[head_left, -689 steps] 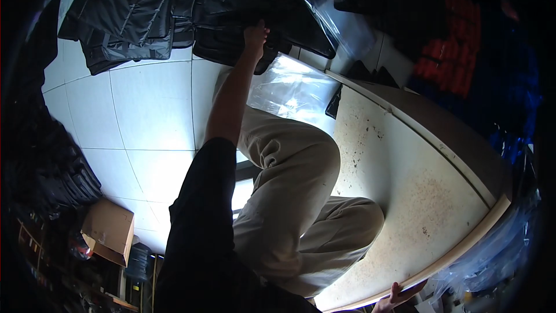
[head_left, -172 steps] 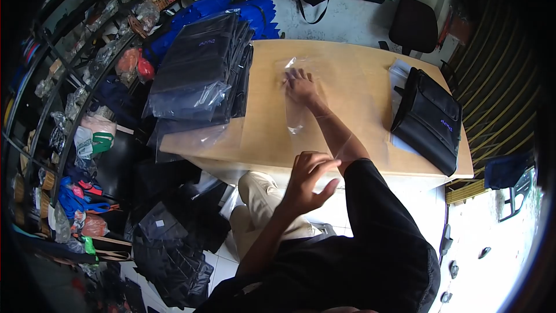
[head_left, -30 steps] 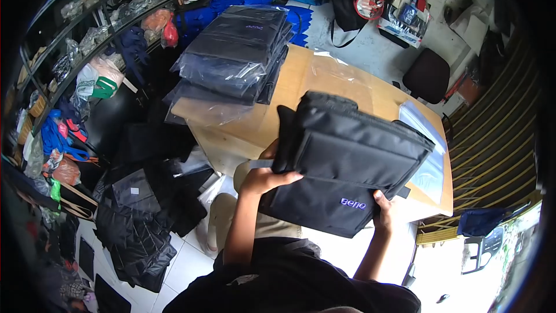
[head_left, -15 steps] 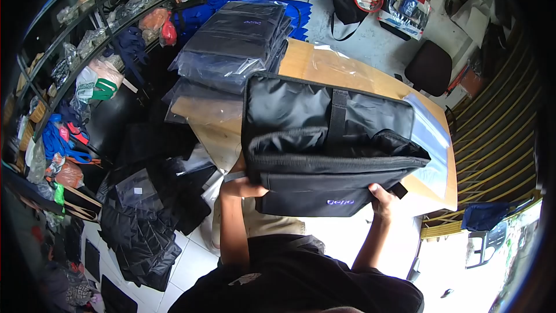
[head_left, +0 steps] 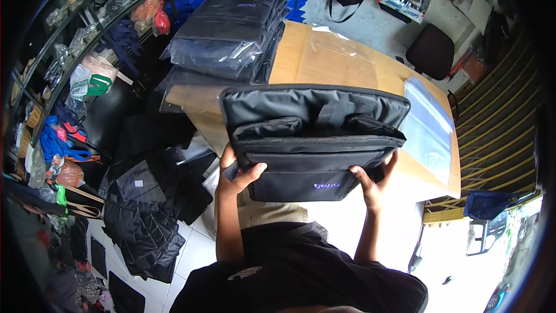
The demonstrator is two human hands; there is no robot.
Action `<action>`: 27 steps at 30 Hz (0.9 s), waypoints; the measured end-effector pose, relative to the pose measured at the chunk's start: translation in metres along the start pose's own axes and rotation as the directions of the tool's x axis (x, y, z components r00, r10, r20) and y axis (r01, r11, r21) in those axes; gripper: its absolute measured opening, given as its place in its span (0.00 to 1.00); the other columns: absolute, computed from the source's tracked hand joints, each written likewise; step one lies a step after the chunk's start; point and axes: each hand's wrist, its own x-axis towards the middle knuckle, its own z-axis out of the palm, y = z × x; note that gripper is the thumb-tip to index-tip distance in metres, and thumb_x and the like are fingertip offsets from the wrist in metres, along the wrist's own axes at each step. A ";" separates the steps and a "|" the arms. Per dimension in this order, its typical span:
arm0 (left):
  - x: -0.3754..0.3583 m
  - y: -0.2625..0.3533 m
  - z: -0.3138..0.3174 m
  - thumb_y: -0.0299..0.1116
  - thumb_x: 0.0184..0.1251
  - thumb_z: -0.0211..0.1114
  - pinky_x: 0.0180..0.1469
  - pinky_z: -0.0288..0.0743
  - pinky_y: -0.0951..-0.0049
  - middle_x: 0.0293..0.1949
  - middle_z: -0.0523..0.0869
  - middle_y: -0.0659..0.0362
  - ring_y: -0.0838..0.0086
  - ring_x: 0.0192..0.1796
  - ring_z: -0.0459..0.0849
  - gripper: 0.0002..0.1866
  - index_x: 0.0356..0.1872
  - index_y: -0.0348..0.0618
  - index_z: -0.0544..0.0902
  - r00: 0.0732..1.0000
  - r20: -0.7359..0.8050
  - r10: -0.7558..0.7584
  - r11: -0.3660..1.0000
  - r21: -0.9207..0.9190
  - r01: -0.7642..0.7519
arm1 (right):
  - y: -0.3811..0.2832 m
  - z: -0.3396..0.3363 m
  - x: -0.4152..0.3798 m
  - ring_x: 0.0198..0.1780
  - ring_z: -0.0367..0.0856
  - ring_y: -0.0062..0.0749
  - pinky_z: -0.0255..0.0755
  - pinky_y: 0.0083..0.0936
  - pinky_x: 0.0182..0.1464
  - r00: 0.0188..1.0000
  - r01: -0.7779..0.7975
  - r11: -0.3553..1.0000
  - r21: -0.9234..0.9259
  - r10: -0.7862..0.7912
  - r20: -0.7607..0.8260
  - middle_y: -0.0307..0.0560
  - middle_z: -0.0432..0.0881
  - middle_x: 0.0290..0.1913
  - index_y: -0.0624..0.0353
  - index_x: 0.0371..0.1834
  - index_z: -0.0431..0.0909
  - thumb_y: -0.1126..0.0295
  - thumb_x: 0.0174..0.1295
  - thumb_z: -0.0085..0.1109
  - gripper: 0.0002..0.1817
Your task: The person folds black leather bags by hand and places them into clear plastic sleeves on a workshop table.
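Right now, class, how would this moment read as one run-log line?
left hand: gripping bag | right hand: gripping bag | black bag: open, held up | bagged stack: on table

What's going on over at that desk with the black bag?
Someone is holding a black bag up in front of the desk, left hand and right hand gripping opposite sides. Its top stands open, showing the lining. A stack of similar black bags in clear plastic sits on one end of the desk, with clear plastic sheets at the other end.
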 end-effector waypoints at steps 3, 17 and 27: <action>-0.015 -0.015 -0.005 0.29 0.50 0.74 0.55 0.72 0.72 0.47 0.82 0.58 0.74 0.49 0.80 0.30 0.55 0.37 0.73 0.995 -0.098 -0.027 1.000 -0.010 0.026 | 0.005 0.004 -0.005 0.62 0.71 0.35 0.69 0.31 0.61 0.985 0.167 0.984 -0.067 -0.170 -0.040 0.54 0.70 0.63 0.60 0.69 0.56 0.75 0.45 0.80 0.49; -0.028 -0.016 -0.032 0.27 0.47 0.76 0.46 0.73 0.80 0.45 0.83 0.64 0.84 0.44 0.79 0.30 0.55 0.38 0.77 0.956 0.192 -0.221 0.975 0.013 0.222 | -0.005 -0.014 -0.012 0.40 0.81 0.23 0.75 0.22 0.45 0.942 -0.289 0.957 0.019 0.281 0.185 0.42 0.86 0.38 0.69 0.45 0.80 0.74 0.45 0.80 0.24; -0.036 -0.032 -0.060 0.38 0.42 0.84 0.44 0.70 0.80 0.53 0.80 0.63 0.84 0.45 0.76 0.47 0.65 0.37 0.69 0.720 0.345 -0.602 0.792 0.145 0.592 | -0.017 -0.020 -0.013 0.46 0.80 0.26 0.70 0.22 0.53 0.977 -0.209 0.944 0.256 0.212 0.018 0.46 0.84 0.45 0.69 0.55 0.75 0.76 0.46 0.78 0.31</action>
